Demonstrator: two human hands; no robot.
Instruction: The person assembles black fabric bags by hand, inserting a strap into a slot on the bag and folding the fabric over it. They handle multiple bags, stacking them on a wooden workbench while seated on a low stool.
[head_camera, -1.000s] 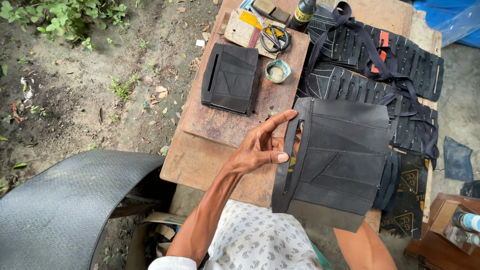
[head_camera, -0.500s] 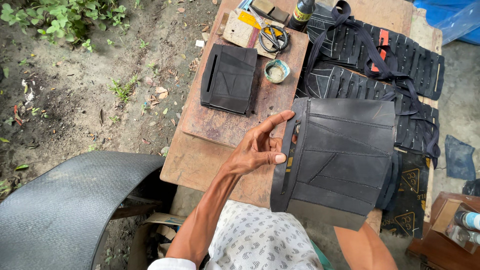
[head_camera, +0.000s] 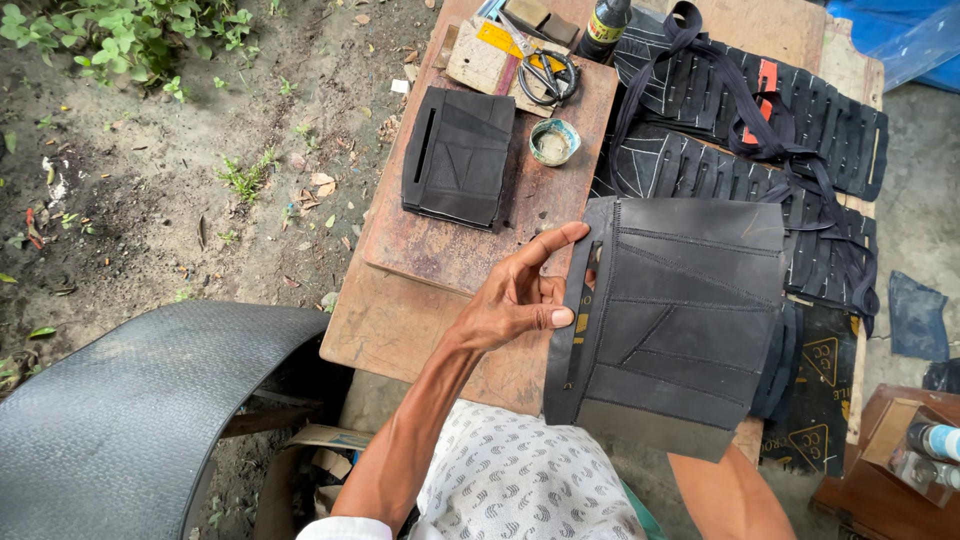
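Note:
I hold up a large black stitched rubber panel (head_camera: 680, 320) over the wooden bench (head_camera: 400, 320). My left hand (head_camera: 510, 300) pinches the panel's slotted left edge, thumb on the front and forefinger stretched along the top corner. My right hand is hidden behind the panel; only its forearm (head_camera: 720, 490) shows below it. A smaller stack of black rubber pieces (head_camera: 455, 160) lies on the raised board (head_camera: 440, 250) to the left.
A small round tin (head_camera: 553, 142), scissors (head_camera: 545, 70) and a dark bottle (head_camera: 605, 25) sit at the board's far end. Slotted black rubber sheets with straps (head_camera: 760, 120) cover the bench's right side. A tyre section (head_camera: 110, 400) lies on the ground at left.
My left hand's grip on the panel's edge has shifted a little and the panel sits slightly higher in view. Nothing else has moved.

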